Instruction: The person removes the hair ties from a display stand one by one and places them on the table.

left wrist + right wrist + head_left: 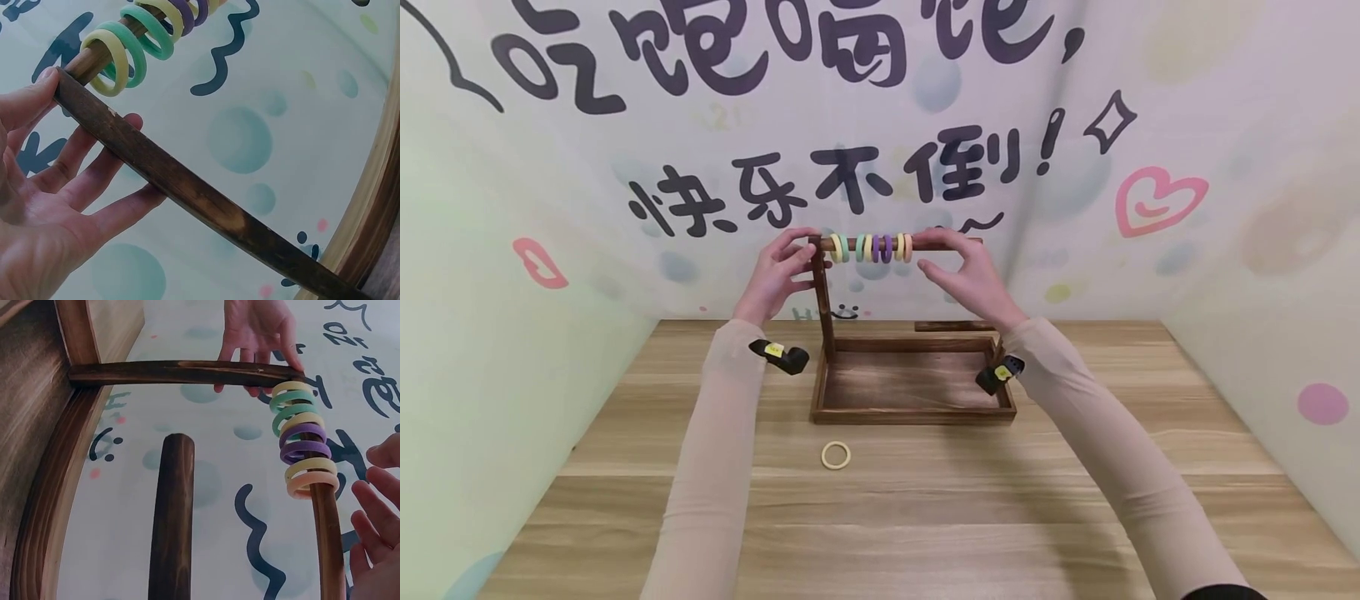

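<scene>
A dark wooden stand has an upright post (822, 304) on its left and a horizontal rod (940, 245) at the top. Several rings (887, 248) in yellow, green, purple and peach hang along the rod's left half. My left hand (769, 275) grips the top of the post, its thumb at the upper end and fingers behind, as the left wrist view shows. Beside the peach ring (312, 485), my right hand (968, 277) is held with fingers extended and parted, apart from the ring in the right wrist view.
Below the rod lies the stand's shallow tray base (917, 417) on the wooden table (925, 533). A pale yellow ring (836, 468) lies in front of it. A shorter, lower rod (951, 326) shows behind the tray. Printed walls (865, 183) enclose the table.
</scene>
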Motion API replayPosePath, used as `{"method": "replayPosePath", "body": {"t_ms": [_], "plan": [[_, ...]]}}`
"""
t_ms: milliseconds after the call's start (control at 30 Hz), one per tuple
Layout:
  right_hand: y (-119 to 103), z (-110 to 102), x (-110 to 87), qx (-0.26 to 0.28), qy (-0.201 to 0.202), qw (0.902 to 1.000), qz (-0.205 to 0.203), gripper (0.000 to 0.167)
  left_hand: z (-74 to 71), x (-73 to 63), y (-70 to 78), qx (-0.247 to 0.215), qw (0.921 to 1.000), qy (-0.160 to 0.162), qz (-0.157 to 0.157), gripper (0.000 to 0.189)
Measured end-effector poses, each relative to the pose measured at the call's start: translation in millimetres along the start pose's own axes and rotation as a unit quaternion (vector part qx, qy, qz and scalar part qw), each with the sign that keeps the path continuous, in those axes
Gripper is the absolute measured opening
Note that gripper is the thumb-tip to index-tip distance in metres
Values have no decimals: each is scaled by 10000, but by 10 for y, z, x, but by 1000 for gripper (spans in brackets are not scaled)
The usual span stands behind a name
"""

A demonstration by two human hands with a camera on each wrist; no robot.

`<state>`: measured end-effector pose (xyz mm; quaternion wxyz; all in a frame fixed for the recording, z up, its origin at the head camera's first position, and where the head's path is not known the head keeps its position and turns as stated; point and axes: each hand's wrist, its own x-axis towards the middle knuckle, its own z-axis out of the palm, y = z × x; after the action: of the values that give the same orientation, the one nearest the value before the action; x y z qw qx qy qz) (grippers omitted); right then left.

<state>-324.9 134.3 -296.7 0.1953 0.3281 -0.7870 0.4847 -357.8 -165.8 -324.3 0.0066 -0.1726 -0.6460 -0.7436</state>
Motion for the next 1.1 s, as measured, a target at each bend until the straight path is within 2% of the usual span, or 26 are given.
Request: {"method": "replayPosePath", "body": {"t_ms": [133, 467, 700, 833, 1100], "plan": [[46, 6, 59, -54, 9, 10000, 52, 33, 10, -7, 12, -69, 10000, 17, -29, 17], [92, 4, 153, -149, 53, 9988, 469, 34, 12, -6, 8, -122, 9999, 53, -72, 17], [145, 55, 183, -829, -148, 9953, 468, 41, 12, 11, 0, -91, 9999, 57, -36, 16], [157, 100, 187, -1231, -119, 9915, 409, 41, 12, 8, 6, -123, 9999, 29, -49, 17], [138, 150, 195, -1375, -104, 9897, 389, 41, 6, -7, 18, -61, 10000, 52, -37, 17]]}}
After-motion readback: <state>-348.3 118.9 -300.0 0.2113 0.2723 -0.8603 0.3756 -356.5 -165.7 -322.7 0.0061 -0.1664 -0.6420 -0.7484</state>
